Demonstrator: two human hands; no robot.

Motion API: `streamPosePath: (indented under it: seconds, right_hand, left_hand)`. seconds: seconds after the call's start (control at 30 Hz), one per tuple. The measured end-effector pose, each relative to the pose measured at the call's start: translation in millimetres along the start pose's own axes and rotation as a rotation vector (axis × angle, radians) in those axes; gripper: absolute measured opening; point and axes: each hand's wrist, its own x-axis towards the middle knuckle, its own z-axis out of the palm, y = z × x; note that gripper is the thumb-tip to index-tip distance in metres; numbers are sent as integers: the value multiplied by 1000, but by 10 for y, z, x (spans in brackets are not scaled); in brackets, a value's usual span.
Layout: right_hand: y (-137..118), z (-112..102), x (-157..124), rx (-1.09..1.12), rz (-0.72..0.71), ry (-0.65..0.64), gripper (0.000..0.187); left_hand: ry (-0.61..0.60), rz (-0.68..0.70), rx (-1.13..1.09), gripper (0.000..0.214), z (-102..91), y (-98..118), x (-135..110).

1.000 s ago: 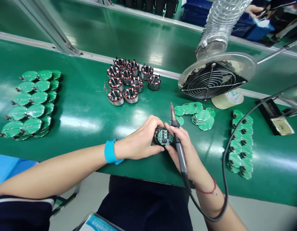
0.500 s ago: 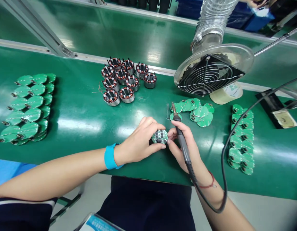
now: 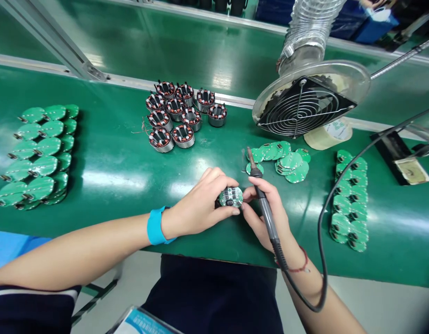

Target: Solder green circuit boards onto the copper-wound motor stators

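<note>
My left hand (image 3: 200,206) is closed around a small round motor stator topped by a green circuit board (image 3: 231,197), held just above the green bench near its front edge. My right hand (image 3: 266,215) touches the board's right side with its fingertips and grips a soldering iron (image 3: 261,197), whose tip points away from me toward a loose pile of green round boards (image 3: 285,162). The iron's black cable (image 3: 322,241) loops off to the right.
Several wound stators (image 3: 181,116) stand at the bench's back centre. Stacked green boards lie in rows at the left (image 3: 36,155) and the right (image 3: 349,204). A fume extractor fan (image 3: 306,109) on a hose hangs over the back right, beside a tape roll (image 3: 327,134) and an iron stand (image 3: 404,160).
Both hands have lifted and turned the stator slightly toward me, so the board faces up more. The iron's tip has swung a little left and away.
</note>
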Motion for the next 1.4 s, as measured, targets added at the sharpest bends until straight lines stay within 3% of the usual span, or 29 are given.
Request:
streamPosePath:
  seconds: [0.27,0.47,0.7,1.13,1.4]
  right_hand:
    - [-24,-25,43,-61,-2,-88,51]
    - [-34,6,11,-212,-73,-19,52]
    - [-42,29,-20,-235,-23,4,47]
    - [-45,9,-19,-196,-85,-1,42]
    - [-42,18,-30,-180,-97,-6,48]
  left_hand:
    - [-38,-30,-51,28,-52,20,-21]
    - [-48,-30,-23,26,-3,90,-41]
    - [-62,-50,27,25,9,111,-61]
    - [-69,-11,-13,34,-9,28,-67]
    - [-44,63,-8,34,-3,-47,-143]
